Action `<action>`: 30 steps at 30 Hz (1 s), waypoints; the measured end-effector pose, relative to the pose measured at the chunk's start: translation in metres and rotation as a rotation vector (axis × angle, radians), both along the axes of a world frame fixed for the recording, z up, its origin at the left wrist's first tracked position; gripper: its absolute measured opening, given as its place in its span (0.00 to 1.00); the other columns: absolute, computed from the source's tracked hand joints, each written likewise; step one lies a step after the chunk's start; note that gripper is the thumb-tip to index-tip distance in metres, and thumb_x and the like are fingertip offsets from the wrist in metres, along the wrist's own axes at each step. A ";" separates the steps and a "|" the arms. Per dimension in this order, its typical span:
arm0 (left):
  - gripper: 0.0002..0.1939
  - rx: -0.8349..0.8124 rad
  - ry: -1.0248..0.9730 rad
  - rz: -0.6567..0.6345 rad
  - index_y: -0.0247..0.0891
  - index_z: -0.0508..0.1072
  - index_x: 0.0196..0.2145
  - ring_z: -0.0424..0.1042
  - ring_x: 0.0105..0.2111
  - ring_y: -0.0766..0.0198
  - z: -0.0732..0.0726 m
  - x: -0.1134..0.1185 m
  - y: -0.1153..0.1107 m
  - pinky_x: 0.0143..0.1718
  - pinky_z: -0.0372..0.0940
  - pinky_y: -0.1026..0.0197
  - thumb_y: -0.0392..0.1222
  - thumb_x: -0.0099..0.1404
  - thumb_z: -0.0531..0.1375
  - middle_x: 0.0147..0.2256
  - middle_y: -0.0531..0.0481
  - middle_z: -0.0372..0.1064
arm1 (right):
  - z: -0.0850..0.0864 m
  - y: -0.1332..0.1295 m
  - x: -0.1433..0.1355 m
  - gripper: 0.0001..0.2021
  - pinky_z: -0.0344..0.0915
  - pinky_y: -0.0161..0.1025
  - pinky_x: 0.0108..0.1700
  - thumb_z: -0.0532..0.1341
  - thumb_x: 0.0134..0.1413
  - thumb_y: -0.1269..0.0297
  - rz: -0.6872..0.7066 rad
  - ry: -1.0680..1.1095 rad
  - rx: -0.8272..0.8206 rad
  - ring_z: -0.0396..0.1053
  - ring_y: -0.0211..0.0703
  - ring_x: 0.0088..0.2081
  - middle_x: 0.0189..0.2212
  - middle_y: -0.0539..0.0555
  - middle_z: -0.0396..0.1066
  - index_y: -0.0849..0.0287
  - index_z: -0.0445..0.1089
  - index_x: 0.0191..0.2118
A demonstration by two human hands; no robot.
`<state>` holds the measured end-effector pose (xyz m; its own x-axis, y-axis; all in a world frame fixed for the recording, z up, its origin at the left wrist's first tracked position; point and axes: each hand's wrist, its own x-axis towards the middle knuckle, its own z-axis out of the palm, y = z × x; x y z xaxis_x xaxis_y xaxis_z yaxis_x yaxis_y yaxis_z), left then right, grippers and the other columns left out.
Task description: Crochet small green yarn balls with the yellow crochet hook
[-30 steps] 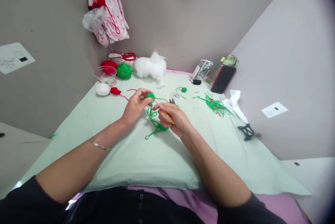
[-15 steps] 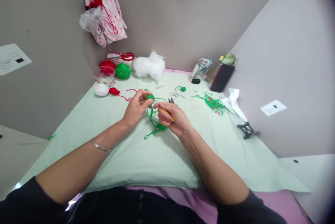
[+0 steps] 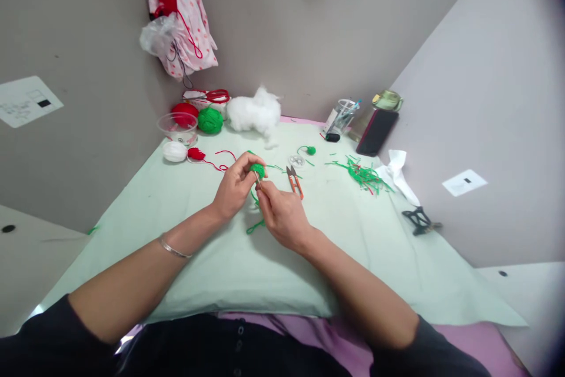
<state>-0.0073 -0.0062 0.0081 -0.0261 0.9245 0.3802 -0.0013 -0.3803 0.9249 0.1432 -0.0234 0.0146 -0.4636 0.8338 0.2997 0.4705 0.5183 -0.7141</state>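
Observation:
Between the thumb and fingers of my left hand point(image 3: 233, 187) is a small green crocheted piece point(image 3: 257, 172). My right hand point(image 3: 285, 212) is closed round a crochet hook point(image 3: 258, 179); its metal tip meets the green piece, and my fingers hide the handle. Loose green yarn point(image 3: 255, 227) lies under my hands, partly covered by the right one. Orange-handled thread snips point(image 3: 295, 183) rest on the cloth just beyond my right hand. Near them are a small round clear case point(image 3: 296, 161) and a little green ball with a yarn tail point(image 3: 311, 150).
Green yarn scraps point(image 3: 364, 176) lie to the right, beside a white cloth strip point(image 3: 397, 168) and a black stand point(image 3: 419, 221). A phone point(image 3: 377, 133) leans on a bottle point(image 3: 388, 100). White stuffing point(image 3: 253, 113), a green yarn ball point(image 3: 210, 121) and a clear tub point(image 3: 178, 125) stand at the back left.
My right hand has turned palm down and its hook tip now points into the green piece. The orange-handled snips have come into view. The green piece has tilted towards me.

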 end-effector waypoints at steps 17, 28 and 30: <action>0.08 0.097 0.109 0.221 0.45 0.77 0.41 0.71 0.47 0.52 -0.010 -0.018 0.011 0.56 0.65 0.49 0.41 0.63 0.66 0.43 0.47 0.76 | 0.019 0.028 0.023 0.14 0.43 0.31 0.19 0.58 0.66 0.56 0.536 0.389 -1.001 0.37 0.32 0.17 0.13 0.37 0.46 0.61 0.75 0.43; 0.12 -0.110 -0.175 0.115 0.41 0.75 0.42 0.74 0.35 0.61 -0.007 -0.028 0.027 0.44 0.72 0.53 0.44 0.61 0.65 0.34 0.51 0.74 | 0.023 0.064 0.081 0.07 0.60 0.57 0.55 0.60 0.60 0.71 -0.331 -0.422 -0.084 0.70 0.67 0.55 0.44 0.74 0.76 0.65 0.76 0.38; 0.12 -0.120 -0.189 0.094 0.41 0.75 0.42 0.74 0.36 0.61 -0.007 -0.022 0.023 0.46 0.72 0.53 0.44 0.60 0.66 0.35 0.51 0.73 | 0.023 0.063 0.077 0.13 0.60 0.56 0.58 0.61 0.62 0.67 -0.337 -0.372 -0.033 0.67 0.64 0.60 0.54 0.73 0.73 0.65 0.74 0.50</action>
